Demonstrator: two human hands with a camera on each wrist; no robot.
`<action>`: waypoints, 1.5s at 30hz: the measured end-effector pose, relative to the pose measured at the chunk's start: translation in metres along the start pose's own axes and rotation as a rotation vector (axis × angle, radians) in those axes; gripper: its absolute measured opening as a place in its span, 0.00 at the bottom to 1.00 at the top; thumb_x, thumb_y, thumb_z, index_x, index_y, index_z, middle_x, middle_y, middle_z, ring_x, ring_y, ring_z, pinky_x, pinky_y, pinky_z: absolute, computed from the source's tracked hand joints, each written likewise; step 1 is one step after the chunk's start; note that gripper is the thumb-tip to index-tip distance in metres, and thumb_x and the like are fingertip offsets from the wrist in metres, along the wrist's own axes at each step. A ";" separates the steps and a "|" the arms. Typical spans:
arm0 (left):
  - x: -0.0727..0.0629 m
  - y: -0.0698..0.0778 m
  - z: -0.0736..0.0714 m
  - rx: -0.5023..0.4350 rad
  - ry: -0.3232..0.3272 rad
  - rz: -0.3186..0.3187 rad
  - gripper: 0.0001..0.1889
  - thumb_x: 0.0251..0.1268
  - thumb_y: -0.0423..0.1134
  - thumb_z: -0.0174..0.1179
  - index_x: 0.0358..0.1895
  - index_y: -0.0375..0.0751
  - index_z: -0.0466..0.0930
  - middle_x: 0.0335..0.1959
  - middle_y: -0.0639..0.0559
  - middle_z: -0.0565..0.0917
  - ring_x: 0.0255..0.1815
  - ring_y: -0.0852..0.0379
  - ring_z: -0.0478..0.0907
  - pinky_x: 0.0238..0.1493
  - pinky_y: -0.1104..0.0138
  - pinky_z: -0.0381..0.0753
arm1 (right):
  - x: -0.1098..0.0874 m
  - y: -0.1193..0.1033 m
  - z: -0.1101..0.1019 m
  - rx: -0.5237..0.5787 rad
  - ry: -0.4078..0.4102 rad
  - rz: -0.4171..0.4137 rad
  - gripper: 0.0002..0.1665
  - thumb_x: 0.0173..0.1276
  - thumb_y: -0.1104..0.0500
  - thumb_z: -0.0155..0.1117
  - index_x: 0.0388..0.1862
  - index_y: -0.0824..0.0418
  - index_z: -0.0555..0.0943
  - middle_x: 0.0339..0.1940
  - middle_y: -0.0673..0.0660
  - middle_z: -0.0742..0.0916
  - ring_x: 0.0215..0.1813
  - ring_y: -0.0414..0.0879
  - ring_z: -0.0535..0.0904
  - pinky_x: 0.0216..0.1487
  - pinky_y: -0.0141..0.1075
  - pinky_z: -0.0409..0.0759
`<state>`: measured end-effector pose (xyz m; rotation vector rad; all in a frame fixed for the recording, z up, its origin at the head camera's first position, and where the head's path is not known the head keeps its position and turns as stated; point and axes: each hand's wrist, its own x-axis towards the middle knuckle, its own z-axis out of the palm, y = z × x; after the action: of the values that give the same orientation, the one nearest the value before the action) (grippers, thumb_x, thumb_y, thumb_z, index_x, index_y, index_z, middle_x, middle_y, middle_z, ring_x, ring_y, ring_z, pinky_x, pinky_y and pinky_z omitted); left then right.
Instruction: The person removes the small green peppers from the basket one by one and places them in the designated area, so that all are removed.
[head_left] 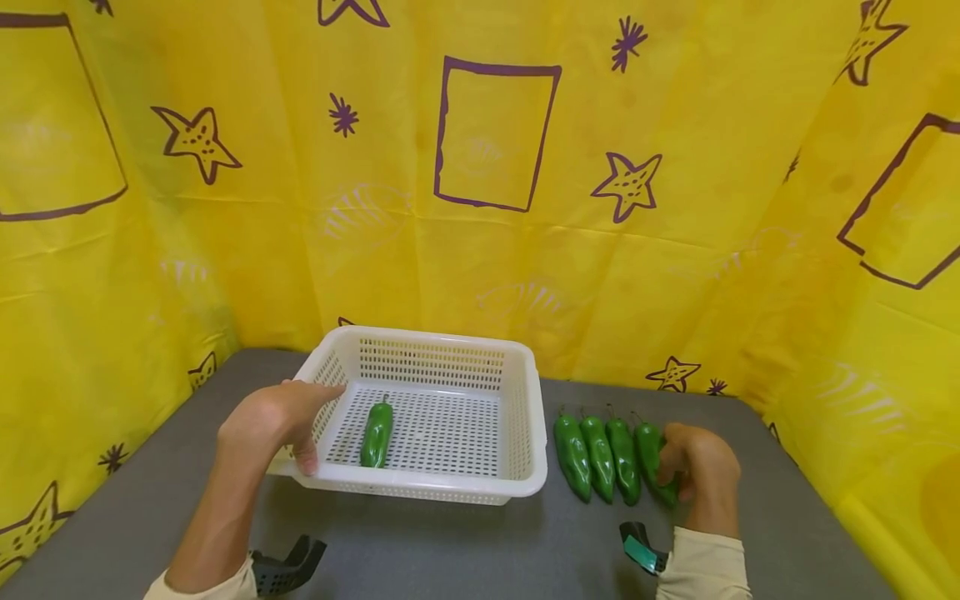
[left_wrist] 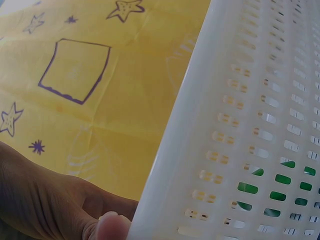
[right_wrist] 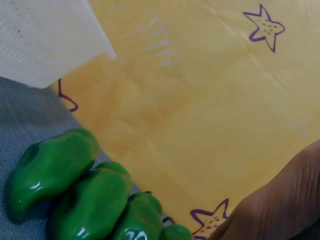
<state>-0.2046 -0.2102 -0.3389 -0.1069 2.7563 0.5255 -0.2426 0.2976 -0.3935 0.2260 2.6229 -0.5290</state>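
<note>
A white plastic basket [head_left: 431, 485] with slotted walls stands left of centre, and one green pepper [head_left: 377, 435] lies inside it. My left hand [head_left: 273, 421] grips the basket's left side near the front corner, fingers over the rim. In the left wrist view, the thumb [left_wrist: 114, 226] shows beside the basket wall [left_wrist: 170, 145]. Right of the basket, several glossy green peppers [head_left: 598, 457] lie side by side, stems pointing away. My right hand [head_left: 699, 467] holds the rightmost pepper [head_left: 649, 442] with curled fingers, covering part of it.
The peppers and basket are on a dark grey tabletop [head_left: 420, 550]. A yellow patterned cloth [head_left: 495, 250] rises behind the table and along both sides. Dark wrist mounts [head_left: 288, 567] protrude below the hands.
</note>
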 end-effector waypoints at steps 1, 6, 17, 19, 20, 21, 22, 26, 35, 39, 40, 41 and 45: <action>0.000 0.000 0.000 -0.002 0.000 -0.001 0.65 0.32 0.30 0.86 0.82 0.45 0.59 0.50 0.36 0.77 0.49 0.41 0.75 0.47 0.49 0.74 | 0.000 0.000 0.001 -0.006 0.003 -0.003 0.40 0.65 0.64 0.71 0.70 0.78 0.64 0.33 0.66 0.87 0.27 0.52 0.87 0.39 0.45 0.84; 0.000 0.001 -0.001 -0.011 -0.007 0.003 0.64 0.34 0.30 0.85 0.82 0.44 0.58 0.50 0.36 0.76 0.49 0.41 0.75 0.47 0.50 0.74 | 0.003 -0.001 0.005 0.036 0.015 -0.014 0.38 0.65 0.62 0.71 0.68 0.77 0.66 0.30 0.64 0.87 0.26 0.52 0.87 0.35 0.43 0.84; 0.000 0.000 -0.002 0.009 -0.006 0.006 0.66 0.31 0.30 0.86 0.82 0.44 0.58 0.50 0.36 0.77 0.49 0.41 0.75 0.46 0.50 0.75 | 0.008 -0.005 0.002 0.032 -0.033 -0.026 0.46 0.71 0.57 0.69 0.74 0.82 0.58 0.30 0.65 0.89 0.27 0.53 0.89 0.37 0.44 0.86; 0.000 -0.001 -0.002 0.014 -0.008 0.001 0.66 0.30 0.30 0.86 0.82 0.45 0.58 0.50 0.37 0.78 0.49 0.42 0.75 0.46 0.50 0.74 | 0.006 -0.006 0.002 0.017 -0.035 -0.026 0.45 0.71 0.55 0.69 0.74 0.81 0.59 0.30 0.65 0.89 0.27 0.54 0.89 0.39 0.46 0.86; 0.000 -0.001 -0.002 0.017 -0.008 0.002 0.66 0.30 0.30 0.86 0.82 0.45 0.58 0.50 0.37 0.78 0.49 0.41 0.75 0.46 0.50 0.74 | 0.006 -0.006 0.002 0.009 -0.034 -0.028 0.44 0.71 0.54 0.68 0.72 0.81 0.62 0.29 0.66 0.89 0.27 0.54 0.89 0.39 0.46 0.85; 0.000 -0.001 -0.002 0.021 -0.007 0.006 0.67 0.29 0.31 0.86 0.82 0.45 0.58 0.50 0.37 0.77 0.49 0.41 0.75 0.46 0.50 0.74 | 0.005 -0.007 0.001 0.004 -0.034 -0.030 0.42 0.71 0.54 0.68 0.71 0.80 0.64 0.29 0.66 0.89 0.27 0.54 0.89 0.39 0.47 0.85; 0.000 -0.001 -0.002 0.021 -0.005 0.007 0.67 0.29 0.31 0.87 0.82 0.45 0.58 0.51 0.36 0.77 0.49 0.40 0.74 0.46 0.50 0.74 | 0.004 -0.006 0.001 0.002 -0.031 -0.029 0.40 0.71 0.53 0.68 0.69 0.79 0.66 0.29 0.66 0.89 0.27 0.54 0.88 0.38 0.47 0.85; -0.001 -0.001 -0.002 0.011 -0.003 0.007 0.67 0.29 0.31 0.87 0.82 0.45 0.58 0.51 0.35 0.75 0.49 0.40 0.74 0.46 0.50 0.75 | 0.001 -0.007 -0.002 0.010 -0.019 -0.029 0.39 0.73 0.51 0.66 0.68 0.79 0.67 0.31 0.65 0.88 0.28 0.54 0.88 0.35 0.45 0.84; -0.001 0.000 -0.001 0.016 -0.002 0.015 0.66 0.30 0.32 0.87 0.82 0.44 0.58 0.53 0.31 0.73 0.51 0.37 0.73 0.47 0.49 0.75 | -0.014 -0.015 -0.005 0.027 0.019 0.011 0.51 0.76 0.46 0.61 0.82 0.72 0.51 0.56 0.77 0.82 0.31 0.51 0.82 0.45 0.47 0.82; 0.000 0.000 -0.001 0.016 -0.005 0.017 0.66 0.30 0.31 0.86 0.82 0.44 0.58 0.52 0.34 0.76 0.50 0.39 0.74 0.48 0.49 0.74 | -0.020 -0.023 -0.006 -0.008 0.040 -0.020 0.52 0.75 0.44 0.61 0.84 0.67 0.50 0.81 0.79 0.59 0.57 0.66 0.81 0.63 0.66 0.73; 0.000 0.000 0.000 0.018 -0.004 0.020 0.66 0.30 0.30 0.86 0.82 0.44 0.58 0.52 0.34 0.76 0.50 0.39 0.74 0.48 0.48 0.74 | -0.020 -0.026 -0.007 -0.026 0.049 -0.062 0.50 0.75 0.45 0.61 0.84 0.68 0.52 0.81 0.79 0.59 0.64 0.70 0.77 0.65 0.69 0.71; 0.000 0.000 -0.001 0.019 -0.004 0.021 0.66 0.30 0.30 0.86 0.82 0.44 0.58 0.51 0.34 0.76 0.50 0.39 0.74 0.48 0.48 0.75 | -0.019 -0.029 -0.007 -0.050 0.065 -0.119 0.49 0.76 0.45 0.61 0.83 0.69 0.54 0.80 0.79 0.61 0.68 0.74 0.73 0.66 0.70 0.70; -0.001 0.000 -0.001 0.035 0.000 0.022 0.67 0.29 0.31 0.87 0.82 0.45 0.59 0.52 0.33 0.75 0.50 0.38 0.73 0.47 0.48 0.75 | -0.016 -0.043 -0.011 -0.111 0.168 -0.384 0.39 0.79 0.52 0.61 0.77 0.74 0.63 0.74 0.79 0.71 0.71 0.77 0.71 0.65 0.68 0.73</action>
<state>-0.2043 -0.2103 -0.3378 -0.0687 2.7683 0.4824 -0.2435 0.2618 -0.3625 -0.2869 2.8638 -0.5027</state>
